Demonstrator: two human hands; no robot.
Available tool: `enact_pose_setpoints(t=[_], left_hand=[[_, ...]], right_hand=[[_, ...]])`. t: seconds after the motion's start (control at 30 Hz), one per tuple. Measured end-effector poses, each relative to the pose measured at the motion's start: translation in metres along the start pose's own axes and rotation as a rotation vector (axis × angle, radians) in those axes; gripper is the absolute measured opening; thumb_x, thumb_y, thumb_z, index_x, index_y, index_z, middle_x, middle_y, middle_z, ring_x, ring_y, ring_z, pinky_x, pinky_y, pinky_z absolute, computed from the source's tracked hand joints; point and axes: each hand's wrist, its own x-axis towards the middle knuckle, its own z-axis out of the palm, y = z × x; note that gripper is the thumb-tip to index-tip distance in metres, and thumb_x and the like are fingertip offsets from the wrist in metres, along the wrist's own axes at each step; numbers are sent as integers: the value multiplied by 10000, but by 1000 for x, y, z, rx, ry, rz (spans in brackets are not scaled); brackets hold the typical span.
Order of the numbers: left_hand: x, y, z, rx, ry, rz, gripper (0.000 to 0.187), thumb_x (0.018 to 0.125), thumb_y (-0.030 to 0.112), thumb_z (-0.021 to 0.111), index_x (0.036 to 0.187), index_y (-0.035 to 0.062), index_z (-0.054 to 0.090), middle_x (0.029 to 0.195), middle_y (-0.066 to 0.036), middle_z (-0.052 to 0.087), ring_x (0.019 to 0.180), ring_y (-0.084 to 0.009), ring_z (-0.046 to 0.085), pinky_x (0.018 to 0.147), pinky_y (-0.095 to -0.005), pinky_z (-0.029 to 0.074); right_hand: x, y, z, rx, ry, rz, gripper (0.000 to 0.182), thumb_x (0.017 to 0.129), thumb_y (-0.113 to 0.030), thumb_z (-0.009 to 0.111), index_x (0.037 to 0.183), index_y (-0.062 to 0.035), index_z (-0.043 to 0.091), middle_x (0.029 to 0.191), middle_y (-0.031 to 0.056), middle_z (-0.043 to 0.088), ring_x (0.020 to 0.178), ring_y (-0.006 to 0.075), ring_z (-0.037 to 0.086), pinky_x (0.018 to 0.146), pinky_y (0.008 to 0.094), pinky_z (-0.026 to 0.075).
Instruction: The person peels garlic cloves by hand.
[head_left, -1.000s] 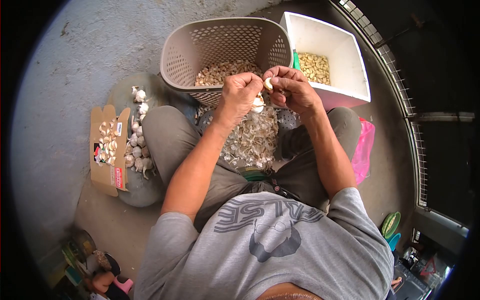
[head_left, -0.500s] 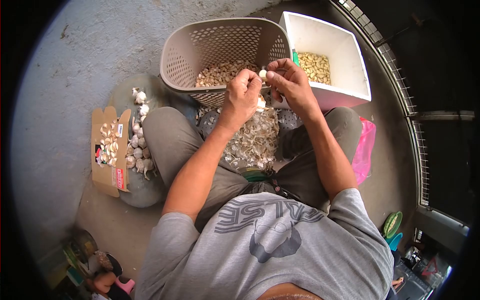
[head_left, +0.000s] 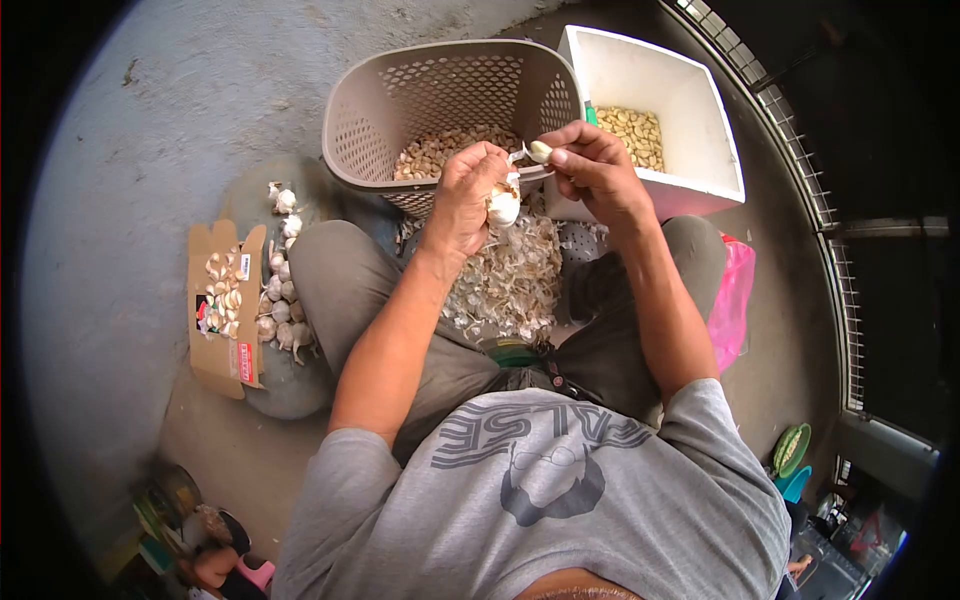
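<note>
My left hand (head_left: pixel 466 196) is closed round a partly broken garlic bulb (head_left: pixel 503 208), while its thumb and forefinger pinch a strip of papery skin (head_left: pixel 517 157). Between the thumb and fingertips of my right hand (head_left: pixel 600 172) is a pale peeled garlic clove (head_left: pixel 540 151), close to that strip. Both hands are above the near rim of a brown perforated basket (head_left: pixel 350 170) with many unpeeled cloves (head_left: pixel 450 145) in it. Beyond my right hand, a white foam box (head_left: pixel 690 110) contains peeled cloves (head_left: pixel 632 135). Garlic skins (head_left: pixel 510 280) are heaped between my legs.
At my left, several garlic bulbs (head_left: pixel 280 312) lie on a grey rounded surface (head_left: pixel 285 395) beside a cardboard piece (head_left: pixel 215 378) bearing loose cloves (head_left: pixel 222 295). A pink plastic bag (head_left: pixel 735 300) rests by my right knee. Another person (head_left: pixel 215 570) is partly visible at lower left.
My hands have moved slightly apart. The clove in my right hand now shows bare, with skin pulled toward my left hand, and the bulb in my left hand has come more into view.
</note>
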Motion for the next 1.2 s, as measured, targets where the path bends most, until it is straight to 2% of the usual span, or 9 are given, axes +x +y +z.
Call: enact_pose_setpoints(t=[0.2,0.3,0.53,0.67,0.83,0.87,0.9,1.03,1.2], left_hand=[[0,8,8,637,51,266,264,1020,226,619,948,-26,652,757,8,603,688,-47,507,589,-259,418],[0,7,18,501,75,133,235,1006,193,652,941,-32,646,742,-2,600,690,-61,511,596,-273,432],[-3,0,7,759,43,227,207,996,173,692,903,-5,643,702,26,557,638,-47,466,550,-257,398],[-1,-1,9,730,3,151,204,996,184,704,889,19,648,698,69,544,624,-19,438,539,-230,368],[-5,-12,9,835,-107,152,233,985,189,717,1105,-11,717,835,13,656,700,-35,521,612,-237,443],[-9,-10,15,950,-128,139,351,957,213,733,1189,-48,699,1005,-183,756,922,-223,716,831,-341,545],[-8,-11,17,904,-126,150,353,957,221,734,1180,-51,701,996,-177,755,911,-216,712,821,-340,545],[-3,-17,19,792,-114,93,374,964,266,731,1155,-54,700,927,-140,747,830,-176,692,749,-327,542],[-6,-15,21,858,-151,81,327,994,245,713,1170,-29,691,834,6,656,730,-42,536,634,-234,451]], right_hand=[[-1,-6,4,-209,-20,-46,267,951,-80,723,1204,-6,680,921,8,709,630,46,566,527,200,445],[-3,-5,10,-336,-32,-23,290,961,-83,712,1238,-9,671,918,2,703,647,42,550,554,205,453],[-7,-13,23,-573,-62,80,250,963,-82,708,1187,-35,607,1010,-14,646,724,35,563,572,208,461],[-6,-10,11,-380,-6,64,224,955,-133,734,1104,-41,593,925,17,663,619,58,547,503,226,429],[7,-24,-38,-160,407,-352,302,970,-122,683,1241,-56,567,997,55,654,588,82,549,469,242,420],[7,-29,-53,-206,561,-398,332,987,-138,669,1281,-47,542,1028,66,647,590,87,550,468,241,417],[7,-33,-58,-249,713,-444,363,1004,-154,655,1320,-38,517,1058,77,640,592,92,551,468,240,415],[-1,-23,-40,64,469,-146,459,1063,-371,572,1351,-19,510,1003,62,663,633,117,601,501,274,448],[3,7,-18,269,142,54,419,1090,-417,494,1230,-40,610,974,47,677,721,136,641,583,292,502]])
